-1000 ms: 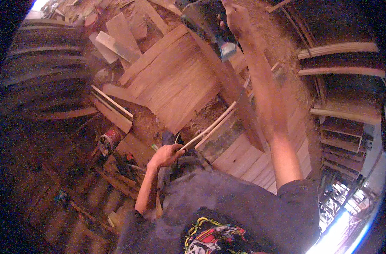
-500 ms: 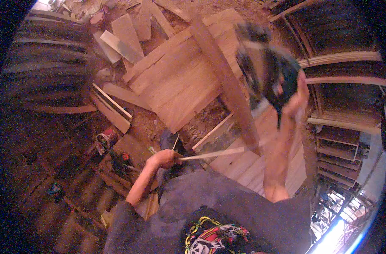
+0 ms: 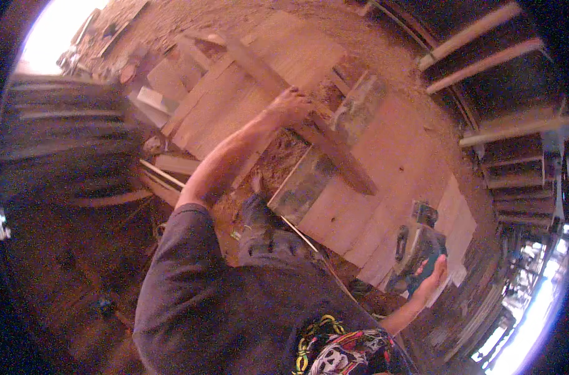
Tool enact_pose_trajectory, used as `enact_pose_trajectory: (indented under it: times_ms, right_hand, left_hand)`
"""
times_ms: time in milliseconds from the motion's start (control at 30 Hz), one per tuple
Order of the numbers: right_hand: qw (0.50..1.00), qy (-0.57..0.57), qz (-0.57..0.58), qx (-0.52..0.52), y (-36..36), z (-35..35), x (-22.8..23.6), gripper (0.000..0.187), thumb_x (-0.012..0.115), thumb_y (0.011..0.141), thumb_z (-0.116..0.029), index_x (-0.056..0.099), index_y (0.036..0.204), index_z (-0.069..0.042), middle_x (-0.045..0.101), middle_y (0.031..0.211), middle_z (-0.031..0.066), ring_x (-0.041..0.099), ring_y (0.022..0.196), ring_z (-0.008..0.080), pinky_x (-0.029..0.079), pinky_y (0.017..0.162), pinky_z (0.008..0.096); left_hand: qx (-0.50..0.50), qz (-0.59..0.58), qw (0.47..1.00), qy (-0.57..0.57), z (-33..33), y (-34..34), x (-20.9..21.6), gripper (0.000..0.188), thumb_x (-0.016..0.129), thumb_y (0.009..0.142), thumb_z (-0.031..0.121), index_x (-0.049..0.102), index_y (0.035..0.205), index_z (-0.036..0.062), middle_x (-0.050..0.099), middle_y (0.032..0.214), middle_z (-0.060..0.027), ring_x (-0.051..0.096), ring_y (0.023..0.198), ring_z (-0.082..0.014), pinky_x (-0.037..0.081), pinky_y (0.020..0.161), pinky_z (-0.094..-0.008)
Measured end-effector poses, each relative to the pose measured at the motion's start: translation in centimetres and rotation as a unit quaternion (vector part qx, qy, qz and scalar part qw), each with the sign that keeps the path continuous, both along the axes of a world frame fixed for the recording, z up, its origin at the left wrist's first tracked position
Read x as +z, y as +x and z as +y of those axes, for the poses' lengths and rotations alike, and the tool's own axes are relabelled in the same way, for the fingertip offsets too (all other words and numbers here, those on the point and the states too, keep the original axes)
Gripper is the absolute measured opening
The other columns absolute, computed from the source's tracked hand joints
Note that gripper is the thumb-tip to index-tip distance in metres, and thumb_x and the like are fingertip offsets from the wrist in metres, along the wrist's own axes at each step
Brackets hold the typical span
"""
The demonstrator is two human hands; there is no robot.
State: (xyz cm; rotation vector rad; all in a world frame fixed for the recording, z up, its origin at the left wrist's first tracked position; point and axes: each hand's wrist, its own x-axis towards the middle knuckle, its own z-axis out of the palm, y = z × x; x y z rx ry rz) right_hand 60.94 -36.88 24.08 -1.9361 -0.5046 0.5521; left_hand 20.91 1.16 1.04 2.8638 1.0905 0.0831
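Currently, right hand (image 3: 434,277) clamps electric planer (image 3: 417,242) at four o'clock, off plank (image 3: 342,156); left hand (image 3: 289,107), twelve o'clock, overlies it, grip unclear.

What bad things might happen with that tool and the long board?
The power tool is held only by the right hand, near the edge of the planks, so it could perhaps slip and drop.

The long board has the left hand on it and no clamp that I can see, so it might slide or twist if bumped.
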Motion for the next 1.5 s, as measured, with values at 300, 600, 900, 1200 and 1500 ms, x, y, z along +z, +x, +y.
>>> enact_pose_trajectory:
  times_ms: [300, 600, 900, 1200, 1500]
  right_hand:
    - [0.994, -0.09, -0.036, 0.048, 7.2, -4.8, -3.7, 0.039, 0.055, 0.099, -0.045, 0.059, 0.09, -0.007, 0.056, 0.067, 0.0014, 0.049, 0.048, 0.0082, 0.041, 0.042, 0.0248]
    - [0.985, -0.101, 0.0, 0.143, 7.6, -1.3, -6.6, 0.041, 0.059, 0.096, -0.048, 0.059, 0.093, -0.007, 0.057, 0.068, 0.0011, 0.051, 0.05, 0.008, 0.042, 0.044, 0.024]
    - [0.974, -0.134, 0.001, 0.18, 7.0, 1.3, -7.3, 0.041, 0.06, 0.096, -0.048, 0.058, 0.09, -0.007, 0.057, 0.066, 0.001, 0.051, 0.05, 0.0074, 0.042, 0.045, 0.0239]
    - [0.971, -0.155, 0.003, 0.182, 7.4, 3.0, -7.6, 0.042, 0.059, 0.096, -0.049, 0.059, 0.09, -0.007, 0.056, 0.067, 0.0012, 0.052, 0.052, 0.0082, 0.042, 0.045, 0.0237]
    - [0.961, -0.164, 0.029, 0.222, 9.4, 5.3, -10.3, 0.045, 0.058, 0.095, -0.052, 0.058, 0.091, -0.007, 0.057, 0.069, 0.0017, 0.051, 0.051, 0.0082, 0.043, 0.044, 0.0233]
  left_hand:
    - [0.182, -0.163, 0.967, -0.065, -6.1, 7.5, 11.8, 0.043, 0.06, 0.091, 0.049, 0.061, 0.115, 0.0132, 0.07, 0.097, -0.0135, 0.067, 0.095, -0.0376, 0.052, 0.081, -0.049]
    - [0.415, -0.203, 0.865, -0.193, -5.5, 13.0, 4.6, 0.041, 0.05, 0.098, 0.048, 0.061, 0.116, 0.0129, 0.07, 0.103, -0.0193, 0.066, 0.098, -0.041, 0.051, 0.08, -0.0536]
    - [0.473, -0.195, 0.826, -0.238, -1.6, 14.0, -0.9, 0.048, 0.044, 0.098, 0.053, 0.06, 0.121, 0.0143, 0.068, 0.109, -0.022, 0.064, 0.106, -0.0428, 0.05, 0.087, -0.0537]
    - [0.431, -0.147, 0.88, -0.133, -2.6, 16.5, -2.3, 0.056, 0.057, 0.092, 0.045, 0.05, 0.137, 0.0134, 0.046, 0.141, -0.0215, 0.039, 0.134, -0.0425, 0.033, 0.105, -0.0609]
    - [0.343, -0.196, 0.919, 0.008, -9.9, 14.5, -6.0, 0.07, 0.069, 0.083, 0.033, 0.042, 0.145, 0.0138, 0.028, 0.153, -0.0202, 0.024, 0.141, -0.043, 0.012, 0.116, -0.0605]
